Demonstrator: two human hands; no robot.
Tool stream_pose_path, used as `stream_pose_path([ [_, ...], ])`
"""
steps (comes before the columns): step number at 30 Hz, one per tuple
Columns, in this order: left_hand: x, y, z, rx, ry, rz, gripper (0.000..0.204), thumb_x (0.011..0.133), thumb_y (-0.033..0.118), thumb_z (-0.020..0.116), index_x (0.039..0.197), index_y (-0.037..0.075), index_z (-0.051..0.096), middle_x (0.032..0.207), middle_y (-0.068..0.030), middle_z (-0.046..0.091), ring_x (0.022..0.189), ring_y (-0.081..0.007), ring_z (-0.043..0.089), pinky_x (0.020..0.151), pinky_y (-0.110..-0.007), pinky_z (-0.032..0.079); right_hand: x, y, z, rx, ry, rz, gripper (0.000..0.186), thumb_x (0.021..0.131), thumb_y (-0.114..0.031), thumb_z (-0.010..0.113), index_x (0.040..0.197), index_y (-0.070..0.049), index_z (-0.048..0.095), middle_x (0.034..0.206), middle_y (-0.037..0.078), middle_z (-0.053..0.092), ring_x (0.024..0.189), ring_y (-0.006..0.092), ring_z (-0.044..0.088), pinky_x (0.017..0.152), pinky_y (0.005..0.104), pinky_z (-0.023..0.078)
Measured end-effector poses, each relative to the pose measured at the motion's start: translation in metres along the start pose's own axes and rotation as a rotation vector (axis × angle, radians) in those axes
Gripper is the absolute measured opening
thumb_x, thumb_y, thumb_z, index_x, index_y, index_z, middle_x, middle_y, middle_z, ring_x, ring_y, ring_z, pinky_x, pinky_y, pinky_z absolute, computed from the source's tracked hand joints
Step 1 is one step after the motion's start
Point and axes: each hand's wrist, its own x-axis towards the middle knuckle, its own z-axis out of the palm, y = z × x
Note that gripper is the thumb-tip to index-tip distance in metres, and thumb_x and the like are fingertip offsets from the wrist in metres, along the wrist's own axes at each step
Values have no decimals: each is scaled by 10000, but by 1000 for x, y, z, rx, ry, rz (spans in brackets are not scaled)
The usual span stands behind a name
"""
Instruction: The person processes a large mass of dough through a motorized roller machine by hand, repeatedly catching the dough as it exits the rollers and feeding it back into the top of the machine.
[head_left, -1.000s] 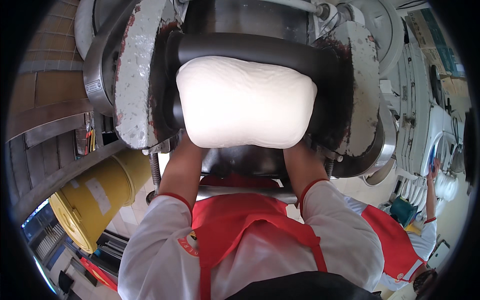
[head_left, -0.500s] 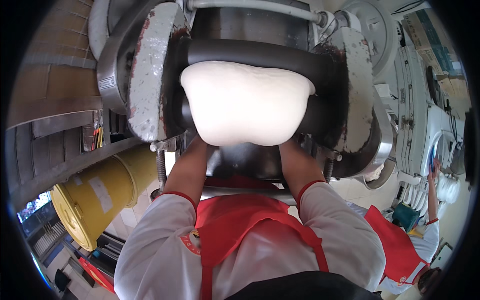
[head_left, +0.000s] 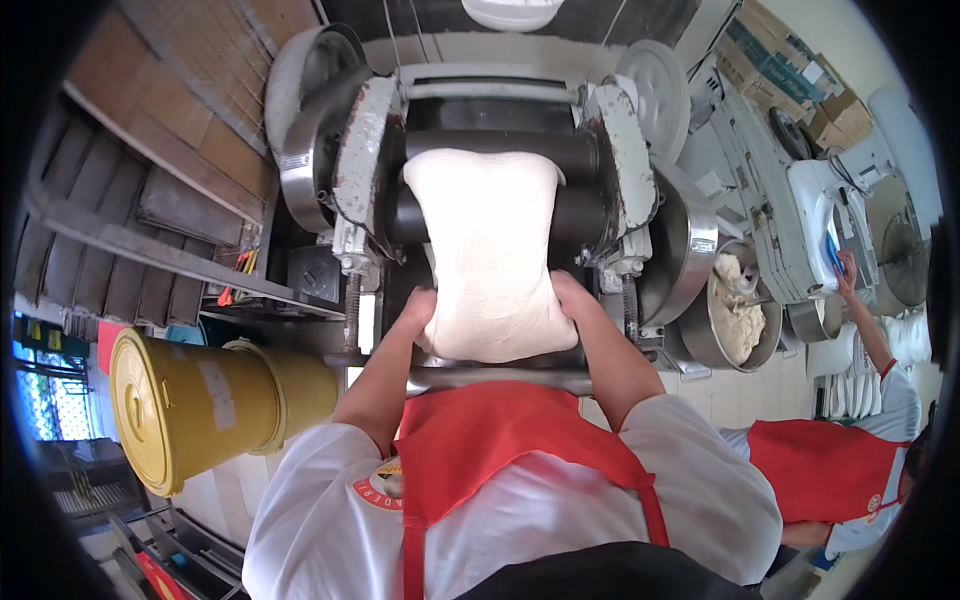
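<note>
A thick white slab of dough [head_left: 490, 250] hangs over the dark rollers [head_left: 580, 215] of a dough sheeter, its far end against the upper roller [head_left: 500, 143]. The near end droops toward me and widens at the bottom. My left hand [head_left: 418, 312] grips its lower left edge, and my right hand [head_left: 568, 295] grips the lower right edge. Both sets of fingers are curled in under the dough and partly hidden by it. Chipped grey side housings [head_left: 360, 160] flank the rollers.
Yellow lidded bins [head_left: 190, 410] stand at left below a rack of trays [head_left: 130, 220]. To the right is a steel mixer bowl [head_left: 735, 320] with dough in it. A co-worker in a red apron [head_left: 820, 470] reaches toward a white machine [head_left: 830, 230]. A metal bar [head_left: 500, 380] crosses before my waist.
The dough has stretched longer and narrower toward me, its near end lower. My hands, hidden beneath it before, now show at its sides. My view has tilted up and shows more of the room.
</note>
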Motion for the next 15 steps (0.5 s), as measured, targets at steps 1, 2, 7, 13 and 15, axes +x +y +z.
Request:
stream_pose_path([
  [1,-13,32,-16,81,-55,109,535,1029,349,441,1309,-73,612,1314,-239,647,1221,-345,628,1061,-395,464,-17,-8,-2,80,26,-47,495,1015,-325,573,1281,90,611,1207,173,692,1076,233,669,954,366,506],
  [2,-31,58,-28,-224,-78,70,558,1040,381,433,1319,-70,605,1304,-223,656,1200,-328,640,1055,-393,469,-35,-20,0,210,-32,-80,491,1007,-320,596,1286,84,609,1211,168,691,1073,227,670,954,360,508],
  [7,-92,101,-79,-639,-165,217,643,999,481,588,1312,-81,593,1219,-176,695,1081,-229,689,961,-352,517,-103,-52,23,15,-101,-407,496,971,-320,688,1311,32,607,1239,149,685,1081,196,667,966,331,504],
  [13,-72,125,-61,-604,257,329,503,976,389,673,1083,-102,683,970,-128,721,833,-167,657,763,-334,520,-69,-60,38,143,397,-693,437,998,-354,653,1156,53,659,1031,115,711,908,164,649,825,335,519],
  [15,-64,132,-61,-731,413,303,495,1000,393,638,1057,-96,692,940,-109,716,799,-148,630,729,-329,508,-63,-72,33,189,379,-717,497,1034,-394,594,1240,57,626,1114,111,702,971,173,668,860,336,540],
])
